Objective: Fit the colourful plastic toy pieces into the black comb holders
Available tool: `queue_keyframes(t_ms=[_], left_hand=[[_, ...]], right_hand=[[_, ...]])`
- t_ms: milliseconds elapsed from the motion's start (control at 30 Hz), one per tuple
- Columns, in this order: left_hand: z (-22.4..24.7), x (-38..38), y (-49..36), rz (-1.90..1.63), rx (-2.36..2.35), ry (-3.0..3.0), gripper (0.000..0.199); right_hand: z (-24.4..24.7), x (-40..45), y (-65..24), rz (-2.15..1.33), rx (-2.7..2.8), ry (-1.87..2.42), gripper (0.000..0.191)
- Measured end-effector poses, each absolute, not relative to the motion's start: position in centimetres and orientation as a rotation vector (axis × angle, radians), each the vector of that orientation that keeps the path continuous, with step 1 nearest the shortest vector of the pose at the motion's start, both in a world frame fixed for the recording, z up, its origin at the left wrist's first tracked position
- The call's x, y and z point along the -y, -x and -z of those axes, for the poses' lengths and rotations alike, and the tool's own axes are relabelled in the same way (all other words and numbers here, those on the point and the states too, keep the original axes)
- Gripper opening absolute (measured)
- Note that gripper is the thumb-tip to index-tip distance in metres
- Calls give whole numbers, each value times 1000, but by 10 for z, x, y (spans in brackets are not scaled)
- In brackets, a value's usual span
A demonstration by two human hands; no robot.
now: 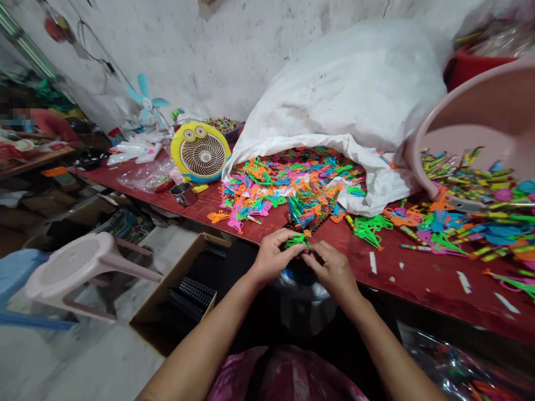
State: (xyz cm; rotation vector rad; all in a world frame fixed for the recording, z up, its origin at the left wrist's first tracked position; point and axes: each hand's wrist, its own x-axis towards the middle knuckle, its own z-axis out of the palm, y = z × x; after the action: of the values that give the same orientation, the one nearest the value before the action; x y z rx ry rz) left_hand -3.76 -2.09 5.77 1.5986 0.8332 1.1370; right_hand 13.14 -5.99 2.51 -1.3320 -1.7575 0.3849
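Just off the table's front edge, my left hand (271, 257) is closed on a small green plastic piece (296, 239) between thumb and fingers. My right hand (335, 273) meets it from the other side, fingers pinched together; what they grip is too small to make out. Right behind both hands stands a dense cluster of colourful plastic pieces (311, 205), seemingly set in a dark holder. Beyond it, pink, orange, green and blue plastic pieces (267, 177) spill from the mouth of a large white sack (346, 89). Below my hands is a shiny rounded object (307, 303).
On the red table (355, 253) are a yellow fan (204, 156), a metal cup (184, 194) and a tipped pink tub (426, 139) spilling striped sticks (480, 175). A cardboard box (167, 298) with black racks and a stool (79, 267) stand left. Another person sits far left.
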Motion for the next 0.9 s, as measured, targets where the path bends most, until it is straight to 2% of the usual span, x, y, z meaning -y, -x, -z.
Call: queue_keyframes(t_ms=[67,167,300,400,500,700,900], left_hand=[[-54,19,39,-1200,-833,-1562,33],[-39,12,43,-1257,-944,-1713,29],[-11,3,45,-1036,-1063,-2224,27],[2,3,41,-877,-1141,-2362,35],[6,6,38,-866,-1172,-2397,38],[10,13,38,-1045,-1143,-2405,30],[11,19,39,-1074,-1142,-2371,32]], right_hand=[[-25,57,-140,-416,1712,1359,19],[-24,50,-158,-448,1532,1442,24],[-17,37,-175,-561,1302,1486,29],[-10,31,-174,-656,1222,1479,30],[-4,27,-167,-682,1188,1472,30],[-2,26,-153,-521,1292,1594,29],[-6,31,-145,-274,1496,1595,35]])
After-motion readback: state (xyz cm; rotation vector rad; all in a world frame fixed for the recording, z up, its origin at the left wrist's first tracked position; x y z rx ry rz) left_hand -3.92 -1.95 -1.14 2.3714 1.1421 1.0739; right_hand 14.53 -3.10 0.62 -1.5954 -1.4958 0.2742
